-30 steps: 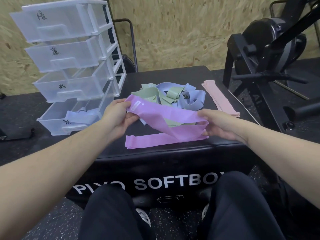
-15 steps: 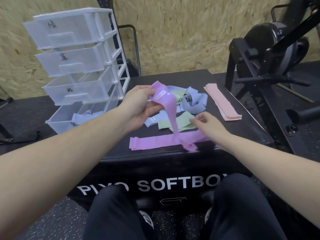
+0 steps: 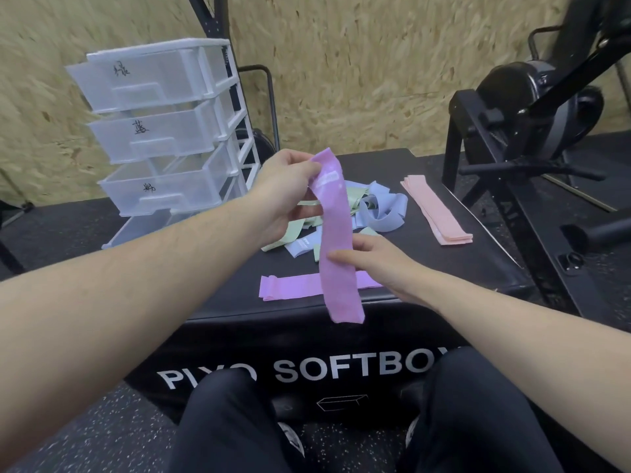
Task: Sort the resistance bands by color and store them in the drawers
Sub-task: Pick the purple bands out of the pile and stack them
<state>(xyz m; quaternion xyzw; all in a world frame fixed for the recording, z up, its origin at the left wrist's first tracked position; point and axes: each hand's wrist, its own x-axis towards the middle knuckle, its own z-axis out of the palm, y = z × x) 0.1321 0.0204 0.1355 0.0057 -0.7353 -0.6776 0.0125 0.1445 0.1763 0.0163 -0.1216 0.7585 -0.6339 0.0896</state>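
Left hand (image 3: 286,186) raised above the worktop (image 3: 211,295), fingers (image 3: 309,170) pinched on the top end of a purple band (image 3: 336,233) that hangs straight down. Right hand (image 3: 386,268) lower, fingers curled around the band's middle (thumb (image 3: 341,257) across its front), second purple band (image 3: 290,286) flat beneath, green and blue bands (image 3: 375,209) heaped behind, drawers (image 3: 160,131) at left.

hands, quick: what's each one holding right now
Left hand: closed on the top of the hanging purple band.
Right hand: fingers pinching the same band lower down.
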